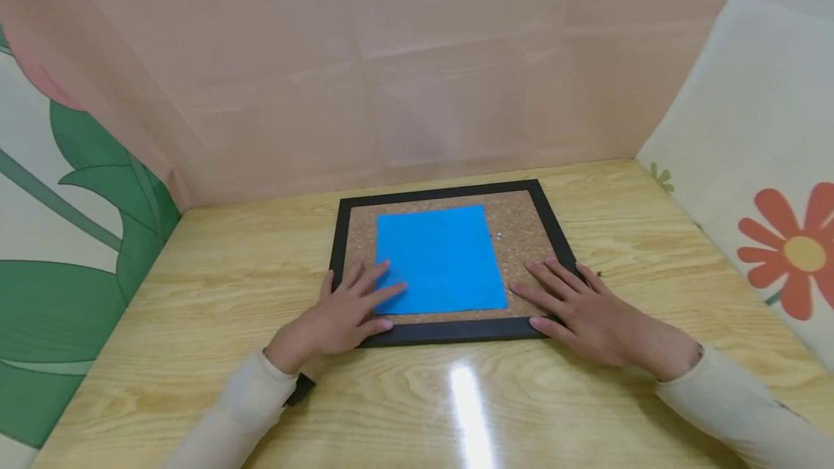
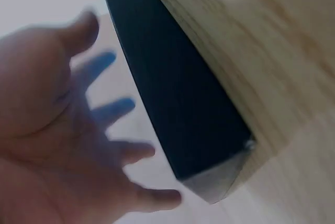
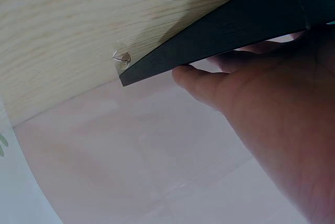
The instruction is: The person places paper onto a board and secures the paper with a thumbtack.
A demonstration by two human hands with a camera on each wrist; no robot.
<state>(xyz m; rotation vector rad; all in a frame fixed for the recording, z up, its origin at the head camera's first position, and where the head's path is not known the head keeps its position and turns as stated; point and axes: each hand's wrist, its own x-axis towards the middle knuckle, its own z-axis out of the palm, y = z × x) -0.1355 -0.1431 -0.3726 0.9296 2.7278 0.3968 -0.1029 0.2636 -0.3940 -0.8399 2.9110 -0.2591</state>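
A corkboard (image 1: 521, 237) with a black frame (image 1: 449, 331) lies flat on the wooden table, a blue square sheet (image 1: 439, 259) on its cork. The left hand (image 1: 335, 317) lies spread over the board's near left corner, fingertips at the sheet's left part. Across the near right corner spreads the right hand (image 1: 596, 317), fingers over cork and frame. The left wrist view has the left hand (image 2: 68, 124) with fingers apart beside the black frame (image 2: 172, 88). In the right wrist view, the right hand (image 3: 277, 98) is against the frame's edge (image 3: 225, 25).
A small clear pin-like object (image 3: 123, 59) lies on the table just beyond the frame's corner in the right wrist view. Pinkish sheeting (image 1: 391, 78) hangs behind the table (image 1: 228, 266). Flower-printed sheets stand left (image 1: 91, 187) and right (image 1: 769, 129).
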